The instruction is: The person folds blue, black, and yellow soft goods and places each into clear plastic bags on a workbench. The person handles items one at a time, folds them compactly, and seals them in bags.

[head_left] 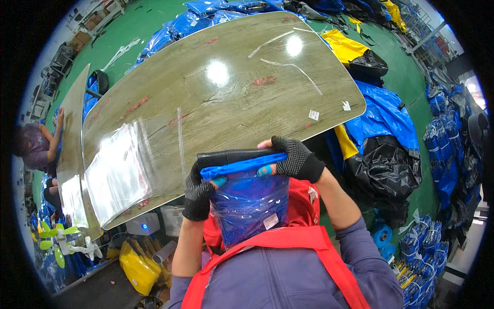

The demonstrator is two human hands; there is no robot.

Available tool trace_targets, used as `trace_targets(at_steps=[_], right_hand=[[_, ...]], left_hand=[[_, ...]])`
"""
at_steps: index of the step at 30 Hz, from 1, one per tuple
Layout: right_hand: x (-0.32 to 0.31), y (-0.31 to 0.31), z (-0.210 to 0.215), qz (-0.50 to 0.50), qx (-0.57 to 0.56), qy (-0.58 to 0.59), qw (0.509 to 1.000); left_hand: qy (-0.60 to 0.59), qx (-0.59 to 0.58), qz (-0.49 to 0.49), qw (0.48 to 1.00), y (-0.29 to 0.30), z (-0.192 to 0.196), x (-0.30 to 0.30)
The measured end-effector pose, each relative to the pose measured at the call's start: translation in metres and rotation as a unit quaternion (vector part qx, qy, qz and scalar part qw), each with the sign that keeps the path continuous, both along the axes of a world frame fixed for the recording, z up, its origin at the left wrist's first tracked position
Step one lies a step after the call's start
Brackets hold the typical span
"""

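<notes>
Head view: red apron (329, 255) nearest; blue package (247, 206) in clear plastic, black roll (231, 156) along top, held just before it. Left hand (197, 198), black-gloved, grips package's top left corner; right hand (297, 159), gloved alike, clasps top edge at right. Beyond, wood-patterned worktop (216, 118): clear bags (118, 172) at left, clear strips (296, 74) farther off. Past far edge, blue bundles (188, 23).
</notes>
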State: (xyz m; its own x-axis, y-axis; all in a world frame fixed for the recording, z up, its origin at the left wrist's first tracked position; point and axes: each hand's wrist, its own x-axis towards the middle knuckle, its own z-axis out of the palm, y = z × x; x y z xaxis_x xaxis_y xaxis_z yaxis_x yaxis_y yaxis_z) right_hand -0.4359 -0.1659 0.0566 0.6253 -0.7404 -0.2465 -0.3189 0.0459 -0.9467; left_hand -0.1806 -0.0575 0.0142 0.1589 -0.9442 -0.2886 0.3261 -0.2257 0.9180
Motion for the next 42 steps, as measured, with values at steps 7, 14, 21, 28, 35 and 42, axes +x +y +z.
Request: trace_targets(at_steps=[7, 14, 21, 28, 35, 42], right_hand=[[0.006, -0.009, 0.05, 0.197, -0.247, 0.166, 0.934], [0.023, -0.017, 0.018, 0.22, -0.217, 0.217, 0.926], [0.008, -0.02, -0.032, 0.037, -0.144, -0.103, 0.984], [-0.002, -0.007, -0.042, -0.034, -0.184, -0.078, 0.979], [0.013, -0.013, -0.041, -0.072, -0.346, -0.056, 0.934], [0.001, -0.011, -0.023, -0.062, -0.029, 0.016, 0.998]], left_hand=[[-0.094, -0.047, -0.046, 0.993, 0.032, -0.013, 0.009], [-0.08, 0.0, 0.038, 0.996, 0.045, -0.018, -0.005], [-0.191, -0.051, 0.076, 0.977, 0.014, -0.02, -0.002], [-0.352, -0.21, 0.059, 0.91, -0.002, -0.015, 0.019], [-0.37, -0.171, 0.064, 0.911, -0.015, -0.016, 0.035], [-0.009, -0.22, 0.047, 0.974, -0.01, -0.019, 0.026]])
